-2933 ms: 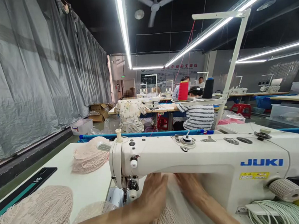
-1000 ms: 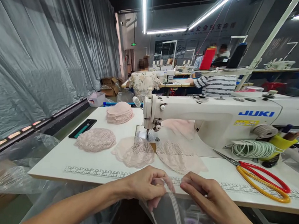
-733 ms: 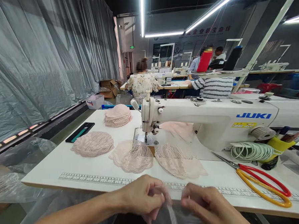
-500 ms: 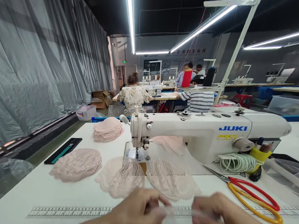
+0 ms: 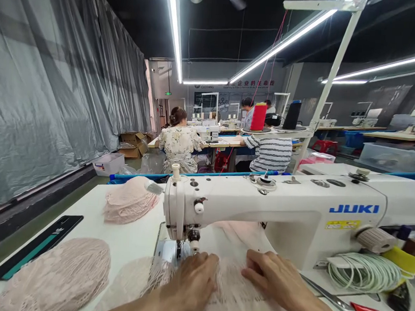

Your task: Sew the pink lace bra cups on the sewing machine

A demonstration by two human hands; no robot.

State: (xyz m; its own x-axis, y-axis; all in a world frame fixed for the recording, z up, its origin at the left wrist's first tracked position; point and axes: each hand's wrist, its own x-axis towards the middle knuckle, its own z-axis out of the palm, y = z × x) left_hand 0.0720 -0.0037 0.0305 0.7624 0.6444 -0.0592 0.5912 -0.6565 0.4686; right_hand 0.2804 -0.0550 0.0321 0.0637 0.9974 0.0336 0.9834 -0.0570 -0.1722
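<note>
My left hand [image 5: 197,279] is closed, fingers bent down on pale pink lace just right of the presser foot [image 5: 179,251]. My right hand [image 5: 274,276] has its thumb and fingers closed at the right side of a lace piece [image 5: 232,282] that stretches between both hands. Both fingertips are partly hidden. Another lace piece [image 5: 128,276] lies left of my left wrist, its gathered threads beside the needle area. The white sewing machine [image 5: 254,199] stands directly beyond my hands, with more pink fabric [image 5: 241,231] under its arm.
Stacks of lace pieces [image 5: 58,273] and pink cups [image 5: 130,200] lie left, near a black and teal case [image 5: 37,248]. At right are scissors [image 5: 346,304], coiled pale cord [image 5: 364,273] and a yellow holder [image 5: 403,261]. People sit at machines beyond.
Both hands have moved forward from the ruler at the table's front edge onto the lace by the needle. The view has come closer to the machine, and the ruler is out of sight.
</note>
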